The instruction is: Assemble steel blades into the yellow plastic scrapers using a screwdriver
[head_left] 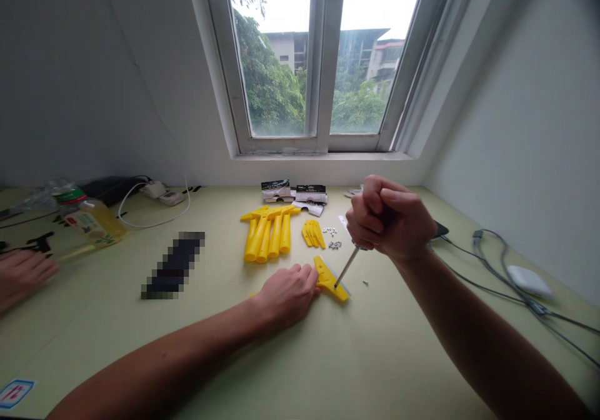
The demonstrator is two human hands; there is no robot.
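Observation:
My left hand is closed around the handle of a yellow plastic scraper, pressing it to the table. The scraper's wide head points right, with a pale blade strip along its edge. In a fist above it, my right hand grips a screwdriver; its handle is mostly hidden by the fingers. The shaft slants down, and its tip meets the scraper head near the lower end. One loose screw lies right of the scraper. Beyond it are small yellow plates, a pile of screws and small silvery hardware.
Several yellow scraper handles lie together behind my left hand, with packaging cards farther back. A blurred dark object and a bottle are leftward. Another person's hand rests far left. Cables and a white case lie right.

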